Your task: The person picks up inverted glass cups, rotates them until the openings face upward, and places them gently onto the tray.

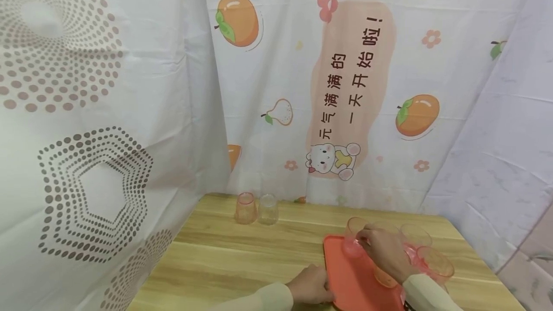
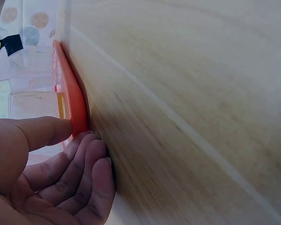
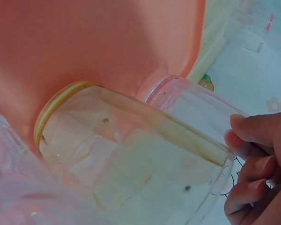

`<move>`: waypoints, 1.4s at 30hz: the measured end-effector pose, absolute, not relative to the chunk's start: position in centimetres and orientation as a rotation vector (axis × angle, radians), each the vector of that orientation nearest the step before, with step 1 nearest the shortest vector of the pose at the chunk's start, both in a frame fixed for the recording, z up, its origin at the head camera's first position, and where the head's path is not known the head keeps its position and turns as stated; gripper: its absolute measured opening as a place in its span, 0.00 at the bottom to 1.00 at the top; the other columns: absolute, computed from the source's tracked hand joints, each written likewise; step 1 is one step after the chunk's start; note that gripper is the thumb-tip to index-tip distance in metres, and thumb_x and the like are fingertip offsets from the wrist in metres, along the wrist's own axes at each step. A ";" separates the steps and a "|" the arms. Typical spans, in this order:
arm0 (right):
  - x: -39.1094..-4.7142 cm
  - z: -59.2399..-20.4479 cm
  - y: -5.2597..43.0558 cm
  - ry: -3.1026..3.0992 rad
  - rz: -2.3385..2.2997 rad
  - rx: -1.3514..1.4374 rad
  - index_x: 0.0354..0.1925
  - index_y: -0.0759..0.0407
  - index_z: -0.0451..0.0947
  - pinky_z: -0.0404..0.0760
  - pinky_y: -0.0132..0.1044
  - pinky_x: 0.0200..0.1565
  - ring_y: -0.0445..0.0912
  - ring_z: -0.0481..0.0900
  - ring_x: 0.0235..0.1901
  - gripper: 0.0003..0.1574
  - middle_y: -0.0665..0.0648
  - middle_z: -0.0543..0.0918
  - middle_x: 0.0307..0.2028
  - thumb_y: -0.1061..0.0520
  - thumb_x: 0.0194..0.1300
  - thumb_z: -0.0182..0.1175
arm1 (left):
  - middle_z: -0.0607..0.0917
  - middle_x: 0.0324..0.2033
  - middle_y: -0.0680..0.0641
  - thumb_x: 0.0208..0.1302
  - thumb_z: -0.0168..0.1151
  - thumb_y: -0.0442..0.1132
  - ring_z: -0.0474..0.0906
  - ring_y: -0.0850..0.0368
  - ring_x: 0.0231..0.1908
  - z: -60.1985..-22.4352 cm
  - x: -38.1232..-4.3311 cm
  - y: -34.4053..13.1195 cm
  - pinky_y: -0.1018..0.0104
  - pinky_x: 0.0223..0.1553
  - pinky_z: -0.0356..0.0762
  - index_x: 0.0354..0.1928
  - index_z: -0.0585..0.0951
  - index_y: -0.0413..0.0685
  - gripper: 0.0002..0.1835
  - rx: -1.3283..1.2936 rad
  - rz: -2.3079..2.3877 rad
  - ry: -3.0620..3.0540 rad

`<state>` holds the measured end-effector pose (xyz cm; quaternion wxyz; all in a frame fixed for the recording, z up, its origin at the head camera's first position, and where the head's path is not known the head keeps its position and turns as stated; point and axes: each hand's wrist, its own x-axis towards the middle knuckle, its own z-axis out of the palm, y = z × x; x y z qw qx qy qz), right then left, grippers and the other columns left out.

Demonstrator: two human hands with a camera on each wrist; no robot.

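A red tray (image 1: 352, 280) lies on the wooden table with several see-through cups standing on it. My left hand (image 1: 310, 284) grips the tray's left edge, its thumb over the red rim (image 2: 75, 101) and its fingers curled low by the tabletop. My right hand (image 1: 386, 251) pinches the upper rim of a pink-tinted clear cup (image 3: 192, 101) between thumb and forefinger. That cup is upright near the tray's far left corner. Beside it a yellow-based clear cup (image 3: 131, 150) stands closer to the right wrist camera, partly hidden by my hand in the head view.
At the table's back left, a pink-tinted cup (image 1: 246, 209) and a colourless cup (image 1: 269, 211) stand side by side, narrower ends up. Right of my right hand are a clear cup (image 1: 415, 235) and an orange-rimmed cup (image 1: 436, 262). Printed curtains (image 1: 268, 71) hang behind the table.
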<state>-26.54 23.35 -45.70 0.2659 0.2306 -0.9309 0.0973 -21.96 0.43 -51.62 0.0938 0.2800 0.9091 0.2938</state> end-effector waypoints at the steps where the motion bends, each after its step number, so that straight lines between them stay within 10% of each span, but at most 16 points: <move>1: -26.6 -45.7 23.4 -2.521 0.260 0.620 0.25 0.48 0.84 0.72 0.31 0.24 0.33 0.73 0.22 0.09 0.38 0.72 0.22 0.60 0.46 0.75 | 0.65 0.03 0.63 0.53 0.68 0.41 0.55 0.71 0.06 -51.6 -22.0 0.5 0.76 0.09 0.54 0.06 0.73 0.53 0.21 0.837 0.863 2.700; 32: -26.5 -45.8 22.9 -2.595 0.351 0.506 0.34 0.50 0.84 0.77 0.40 0.28 0.44 0.79 0.27 0.14 0.49 0.80 0.32 0.58 0.46 0.75 | 0.64 0.02 0.62 0.55 0.66 0.41 0.54 0.70 0.06 -51.6 -22.1 0.7 0.76 0.09 0.53 0.06 0.72 0.52 0.22 0.862 0.778 2.710; 42: -24.7 -45.5 22.1 -2.440 0.391 0.606 0.30 0.46 0.81 0.70 0.29 0.23 0.37 0.71 0.22 0.17 0.45 0.75 0.28 0.61 0.43 0.76 | 0.69 0.04 0.61 0.58 0.66 0.42 0.61 0.70 0.07 -51.5 -22.5 0.6 0.76 0.10 0.60 0.09 0.76 0.52 0.20 0.834 0.773 2.668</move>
